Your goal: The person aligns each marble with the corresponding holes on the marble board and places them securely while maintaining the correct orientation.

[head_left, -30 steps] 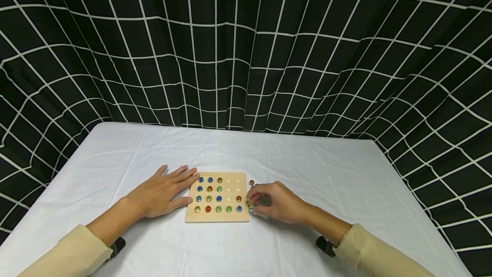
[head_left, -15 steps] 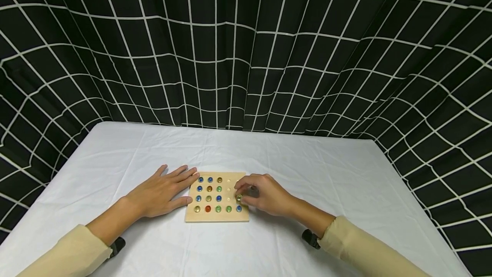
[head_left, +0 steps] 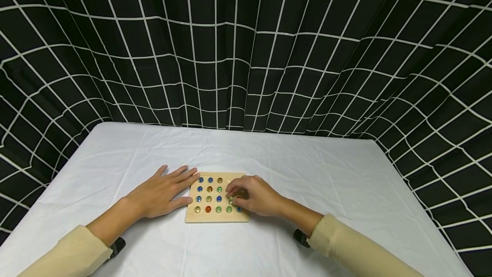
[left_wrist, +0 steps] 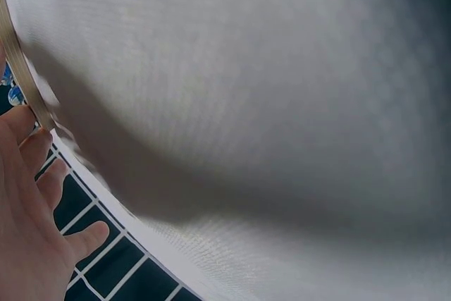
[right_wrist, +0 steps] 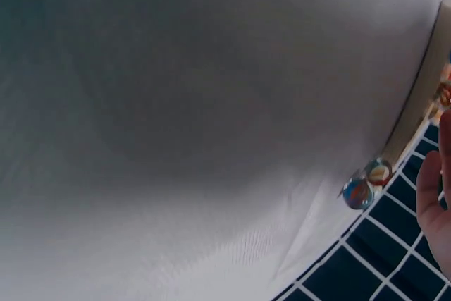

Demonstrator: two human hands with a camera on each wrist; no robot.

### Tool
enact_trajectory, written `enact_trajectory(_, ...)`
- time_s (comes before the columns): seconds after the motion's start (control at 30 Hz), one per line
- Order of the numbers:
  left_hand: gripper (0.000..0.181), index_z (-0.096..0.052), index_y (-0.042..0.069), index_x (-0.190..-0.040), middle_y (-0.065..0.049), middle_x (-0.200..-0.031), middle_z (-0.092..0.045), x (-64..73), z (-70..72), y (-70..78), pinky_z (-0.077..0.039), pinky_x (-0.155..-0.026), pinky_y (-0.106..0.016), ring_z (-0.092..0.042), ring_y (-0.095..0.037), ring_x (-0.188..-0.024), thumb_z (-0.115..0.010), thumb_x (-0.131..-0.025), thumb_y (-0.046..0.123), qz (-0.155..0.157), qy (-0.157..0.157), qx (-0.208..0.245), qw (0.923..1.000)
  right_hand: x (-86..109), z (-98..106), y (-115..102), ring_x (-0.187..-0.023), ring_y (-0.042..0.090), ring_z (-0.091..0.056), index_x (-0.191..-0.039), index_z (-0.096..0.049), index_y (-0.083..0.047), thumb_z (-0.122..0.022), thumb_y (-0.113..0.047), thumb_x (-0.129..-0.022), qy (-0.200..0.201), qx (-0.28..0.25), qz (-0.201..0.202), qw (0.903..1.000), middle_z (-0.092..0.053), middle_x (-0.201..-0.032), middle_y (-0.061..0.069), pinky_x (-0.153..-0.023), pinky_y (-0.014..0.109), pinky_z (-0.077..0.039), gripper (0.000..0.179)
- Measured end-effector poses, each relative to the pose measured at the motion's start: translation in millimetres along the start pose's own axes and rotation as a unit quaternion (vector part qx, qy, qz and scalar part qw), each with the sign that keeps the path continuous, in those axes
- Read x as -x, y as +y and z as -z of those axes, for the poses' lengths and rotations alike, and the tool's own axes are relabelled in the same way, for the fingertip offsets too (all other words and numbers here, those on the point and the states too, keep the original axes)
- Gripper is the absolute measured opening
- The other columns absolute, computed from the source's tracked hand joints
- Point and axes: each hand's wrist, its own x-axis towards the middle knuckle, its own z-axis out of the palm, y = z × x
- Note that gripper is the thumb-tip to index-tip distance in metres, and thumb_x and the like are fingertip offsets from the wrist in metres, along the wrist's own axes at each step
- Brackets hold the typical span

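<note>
A pale wooden board [head_left: 215, 218] with rows of shallow holes lies on the white cloth, most of the visible holes filled with glass marbles. My left hand [head_left: 165, 193] lies flat with spread fingers, its fingertips and thumb on the board's left edge. Over the right part of the board, my right hand [head_left: 259, 195] pinches a clear greenish marble [head_left: 230, 200] between thumb and fingers, at the fourth hole of the third row. The right hand covers the board's right-hand column in part. In the right wrist view, only part of that hand [right_wrist: 433, 209] shows.
Two loose marbles, one bluish [right_wrist: 358, 193] and one clear with orange [right_wrist: 379, 171], lie beside the board's edge in the right wrist view. A white cloth [head_left: 307, 170] covers the table. Black curtains with a white grid [head_left: 215, 54] hang behind it.
My right hand has moved left from beside the board's right edge to above its fourth column, carrying the greenish marble. The left hand has stayed in place.
</note>
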Motion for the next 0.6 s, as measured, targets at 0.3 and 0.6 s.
enact_trajectory(0.3, 0.068, -0.033, 0.020, -0.157, 0.000, -0.160, -0.033, -0.1, -0.7, -0.9, -0.022, -0.113, -0.066, -0.031, -0.027, -0.147, -0.042, -0.101, 0.059, -0.001, -0.001, 0.001, 1.0000, -5.2, -5.2, 0.2, -0.098, 0.004, -0.064, -0.109, -0.070, -0.010, -0.075, -0.004, -0.088, -0.004, 0.029, -0.003, 0.9996, -0.074, -0.100, -0.007, -0.088, 0.028, -0.050, 0.022)
enact_trajectory(0.6, 0.069, -0.032, 0.020, -0.158, 0.001, -0.161, -0.031, -0.3, -1.4, -2.1, -0.021, -0.113, -0.067, -0.030, -0.027, -0.147, -0.039, -0.102, 0.060, -0.001, -0.002, 0.006, 1.0000, -9.3, -6.4, 2.2, -0.097, 0.002, -0.064, -0.109, -0.071, -0.011, -0.074, -0.006, -0.089, -0.001, 0.056, 0.001, 0.9984, -0.073, -0.101, -0.008, -0.091, 0.029, -0.050, 0.021)
